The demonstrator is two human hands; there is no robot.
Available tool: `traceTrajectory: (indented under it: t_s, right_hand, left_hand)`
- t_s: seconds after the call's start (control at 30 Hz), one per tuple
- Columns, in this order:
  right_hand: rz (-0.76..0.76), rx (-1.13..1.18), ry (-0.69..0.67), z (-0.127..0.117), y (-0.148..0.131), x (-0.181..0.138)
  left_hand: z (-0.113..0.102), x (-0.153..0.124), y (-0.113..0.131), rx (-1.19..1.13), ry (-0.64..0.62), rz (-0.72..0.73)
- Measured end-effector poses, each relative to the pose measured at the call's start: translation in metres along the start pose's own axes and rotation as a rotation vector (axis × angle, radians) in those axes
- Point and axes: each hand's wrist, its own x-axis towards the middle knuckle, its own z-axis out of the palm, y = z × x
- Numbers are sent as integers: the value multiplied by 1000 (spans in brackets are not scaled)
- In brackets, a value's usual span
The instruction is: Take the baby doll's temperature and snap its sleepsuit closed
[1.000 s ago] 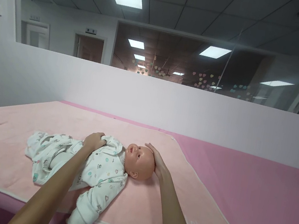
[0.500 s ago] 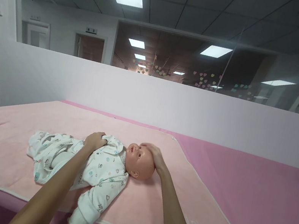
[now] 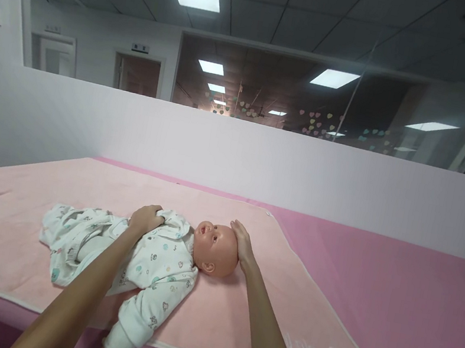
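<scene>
A baby doll [image 3: 168, 258] in a white printed romper lies on its back on a pale pink blanket [image 3: 19, 208], its bare head [image 3: 217, 249] toward the right. My left hand [image 3: 146, 220] rests on the doll's chest with its fingers curled into the romper cloth. My right hand [image 3: 241, 244] cups the top of the doll's head, fingers stretched along it.
The blanket covers a darker pink mattress [image 3: 392, 310] that runs off to the right. A white half-height partition [image 3: 262, 161] with glass above it stands right behind the bed. The bed's front edge lies just below the doll's near sleeve [image 3: 134, 324].
My right hand slid forward over the doll's forehead, then drew back to the crown. My left hand has stayed on the chest.
</scene>
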Motion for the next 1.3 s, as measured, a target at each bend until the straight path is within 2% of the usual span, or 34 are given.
traceTrajectory:
  t_s: [0.13, 0.4, 0.5, 0.6, 0.67, 1.1, 1.3]
  right_hand:
    - [-45, -14, 81, -1, 2, 0]
    - [-21, 35, 62, 1, 0, -2]
    - [12, 15, -52, 1, -1, -2]
    - [122, -3, -202, 0, -2, -3]
    - [175, -13, -229, -1, -3, -2]
    - [197, -14, -220, 0, -3, 0]
    - [80, -41, -188, 4, -9, -9]
  left_hand:
    - [0, -1, 0, -3, 6, 6]
    - [-1, -1, 0, -5, 0, 9]
    - [-2, -1, 1, -6, 0, 9]
    - [-2, -1, 1, -7, -1, 8]
    - [-2, -1, 1, -9, 0, 6]
    - [0, -2, 0, -15, 9, 13]
    - [1, -1, 0, -17, 16, 11]
